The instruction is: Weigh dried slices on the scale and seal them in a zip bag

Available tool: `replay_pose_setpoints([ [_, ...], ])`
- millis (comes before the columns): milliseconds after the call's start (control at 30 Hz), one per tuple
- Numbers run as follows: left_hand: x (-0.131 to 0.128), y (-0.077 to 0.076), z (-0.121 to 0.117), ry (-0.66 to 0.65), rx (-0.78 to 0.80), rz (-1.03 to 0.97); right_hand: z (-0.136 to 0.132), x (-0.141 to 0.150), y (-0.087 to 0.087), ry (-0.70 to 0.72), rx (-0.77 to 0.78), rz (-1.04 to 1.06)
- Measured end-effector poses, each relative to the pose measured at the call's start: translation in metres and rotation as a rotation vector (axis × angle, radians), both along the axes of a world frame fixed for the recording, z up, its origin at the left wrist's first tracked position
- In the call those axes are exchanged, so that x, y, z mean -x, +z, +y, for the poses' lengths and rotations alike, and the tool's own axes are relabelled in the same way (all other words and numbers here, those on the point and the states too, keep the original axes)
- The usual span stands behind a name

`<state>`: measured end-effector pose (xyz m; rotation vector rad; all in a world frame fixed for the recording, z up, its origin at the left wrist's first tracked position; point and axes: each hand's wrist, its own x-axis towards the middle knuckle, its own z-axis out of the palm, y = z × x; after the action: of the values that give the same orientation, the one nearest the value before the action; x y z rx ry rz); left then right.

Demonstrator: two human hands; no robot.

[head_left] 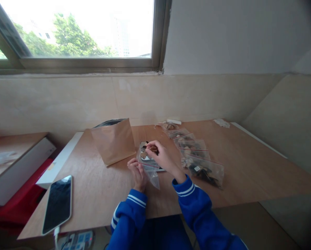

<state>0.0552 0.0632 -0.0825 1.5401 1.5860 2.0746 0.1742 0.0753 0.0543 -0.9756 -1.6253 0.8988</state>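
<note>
My left hand [137, 171] is closed on the edge of a clear zip bag [153, 177] with a red stripe at its mouth. The bag hangs toward me, in front of a small shiny tray [142, 145]. Over that tray, my right hand [157, 152] is closed in a pinch beside small brown and dark pieces [146, 153]. What lies between its fingertips is too small and partly hidden to name. Left of both hands, a brown paper pouch [116, 142] stands upright with its dark-lined mouth open.
Several filled zip bags [204, 170] lie in an overlapping row at the right. Behind them are another bag of pieces [169, 126] and a white stick-like item [174, 122]. A phone [58, 201] on a cable lies at the table's left edge. Crumpled white paper [221, 122] sits far right.
</note>
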Motion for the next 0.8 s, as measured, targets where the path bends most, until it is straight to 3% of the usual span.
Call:
replay_pose_setpoints([
  [100,0.000,0.001,0.000,-0.073,0.017,-0.077,0.001,0.001,-0.008,0.032,-0.010,-0.045],
  [233,-0.001,0.003,0.001,-0.053,-0.009,-0.155,0.024,-0.014,-0.039,-0.270,-0.069,0.087],
  [300,-0.001,0.003,0.001,-0.009,-0.082,-0.197,0.038,-0.020,-0.058,-0.343,-0.088,0.055],
  [500,-0.002,0.005,0.003,0.117,-0.189,-0.295,0.062,-0.004,-0.102,-0.267,-0.231,-0.448],
  [667,-0.004,0.005,0.004,0.079,-0.199,-0.309,0.066,0.015,-0.114,-0.251,-0.258,-0.799],
  [800,-0.003,0.003,0.003,0.034,-0.183,-0.238,0.071,0.014,-0.117,-0.271,-0.262,-0.839],
])
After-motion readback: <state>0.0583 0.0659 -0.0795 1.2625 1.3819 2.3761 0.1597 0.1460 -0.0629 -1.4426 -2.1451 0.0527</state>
